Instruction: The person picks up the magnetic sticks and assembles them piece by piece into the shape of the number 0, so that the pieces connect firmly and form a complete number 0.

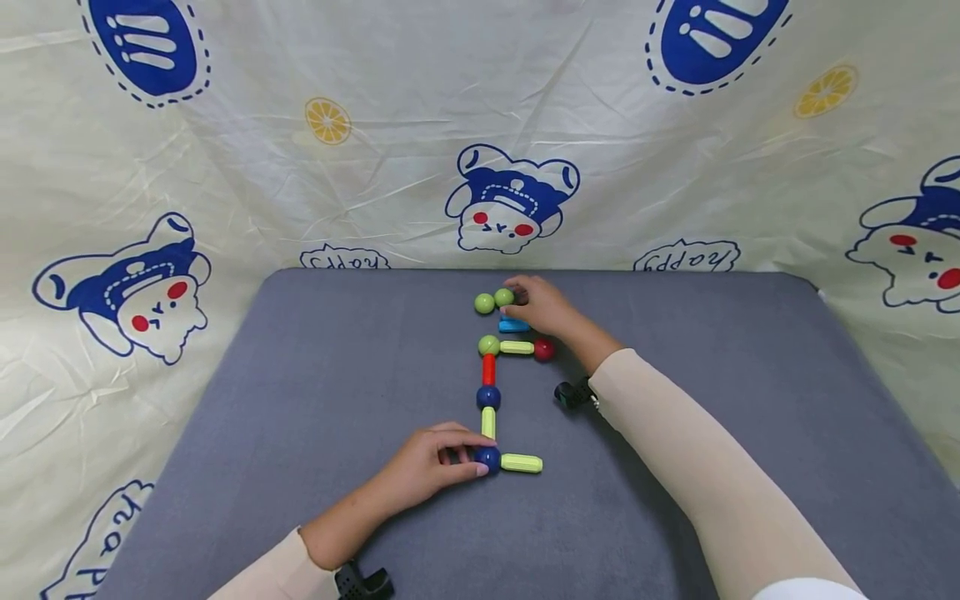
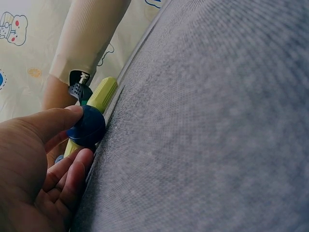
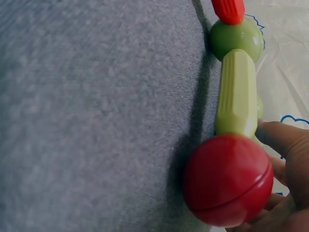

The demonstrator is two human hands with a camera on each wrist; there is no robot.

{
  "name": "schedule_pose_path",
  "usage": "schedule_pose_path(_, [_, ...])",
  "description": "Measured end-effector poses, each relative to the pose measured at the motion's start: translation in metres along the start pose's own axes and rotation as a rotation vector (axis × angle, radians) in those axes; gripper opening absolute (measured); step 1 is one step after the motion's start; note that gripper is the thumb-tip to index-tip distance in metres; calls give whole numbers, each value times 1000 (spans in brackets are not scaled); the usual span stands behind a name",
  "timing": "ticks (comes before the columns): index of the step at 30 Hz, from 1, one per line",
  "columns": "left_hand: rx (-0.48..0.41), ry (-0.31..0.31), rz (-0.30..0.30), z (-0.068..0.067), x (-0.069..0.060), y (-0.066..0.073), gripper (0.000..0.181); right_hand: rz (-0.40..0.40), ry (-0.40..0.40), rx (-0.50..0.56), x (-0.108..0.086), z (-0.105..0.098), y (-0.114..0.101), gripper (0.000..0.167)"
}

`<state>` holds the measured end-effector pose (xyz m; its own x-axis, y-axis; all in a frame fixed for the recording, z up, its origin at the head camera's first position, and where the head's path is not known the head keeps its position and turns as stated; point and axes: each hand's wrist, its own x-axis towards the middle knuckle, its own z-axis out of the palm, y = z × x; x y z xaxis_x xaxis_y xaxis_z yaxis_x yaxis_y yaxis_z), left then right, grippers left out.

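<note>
On the table, a chain of balls and rods runs from front to back. My left hand (image 1: 431,462) pinches the dark blue ball (image 2: 87,126) at its front corner between thumb and fingers. From that ball, one yellow-green rod (image 1: 521,463) points right and another (image 1: 489,423) leads back to a second blue ball (image 1: 488,397). A red rod (image 1: 489,371) joins this to a green ball (image 1: 489,345); a further yellow-green rod (image 3: 236,92) ends in a red ball (image 3: 228,181). Farther back, my right hand (image 1: 546,307) pinches a loose green ball (image 1: 504,297).
Beside the held green ball lies another green ball (image 1: 484,303). Blue rods (image 1: 513,324) lie just under the right hand, partly covered. The grey table (image 1: 337,358) meets a printed cloth (image 1: 405,192) at its far edge.
</note>
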<state>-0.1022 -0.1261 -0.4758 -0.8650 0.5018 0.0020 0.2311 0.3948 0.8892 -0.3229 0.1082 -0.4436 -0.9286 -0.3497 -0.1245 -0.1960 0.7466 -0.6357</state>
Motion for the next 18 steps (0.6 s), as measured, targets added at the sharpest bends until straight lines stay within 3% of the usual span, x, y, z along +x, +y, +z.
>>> schedule_pose_path(12, [-8,-1,0,1,0,-2,31,22,25,-75,10,5,-1,40])
schedule_pose_path(18, [-11,-3,-5,1,1,-3,30,6,52,-48,9,0,-3,39])
